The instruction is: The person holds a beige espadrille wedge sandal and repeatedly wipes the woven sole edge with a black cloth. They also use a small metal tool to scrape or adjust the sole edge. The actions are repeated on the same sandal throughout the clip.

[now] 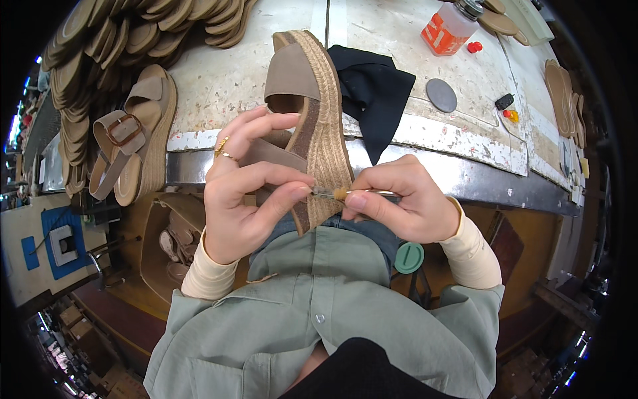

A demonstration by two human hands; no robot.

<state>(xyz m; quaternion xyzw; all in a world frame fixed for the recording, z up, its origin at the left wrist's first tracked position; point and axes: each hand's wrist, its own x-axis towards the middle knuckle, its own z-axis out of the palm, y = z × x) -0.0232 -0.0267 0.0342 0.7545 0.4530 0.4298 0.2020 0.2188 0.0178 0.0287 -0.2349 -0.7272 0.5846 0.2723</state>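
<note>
A taupe wedge sandal (327, 120) with a braided rope sole lies on its side across the table's front edge, its heel toward my lap. Over the heel end, my left hand (242, 186) is closed, with thumb and index fingertip pinching a small greyish bit too tiny to name. The other fingers are raised beside the straps. My right hand (402, 199) grips a thin metal rod (385, 193) with a tan, lumpy piece near its tip. The rod's end meets the greyish bit at the left fingertips. My palm hides part of the sandal's straps.
A buckled wedge sandal (136, 136) stands at the table's left edge, before piled insoles (143, 36). Black cloth (372, 86) lies behind the held sandal. Farther right are a grey disc (441, 95), a bottle with orange label (450, 28) and more insoles (561, 100).
</note>
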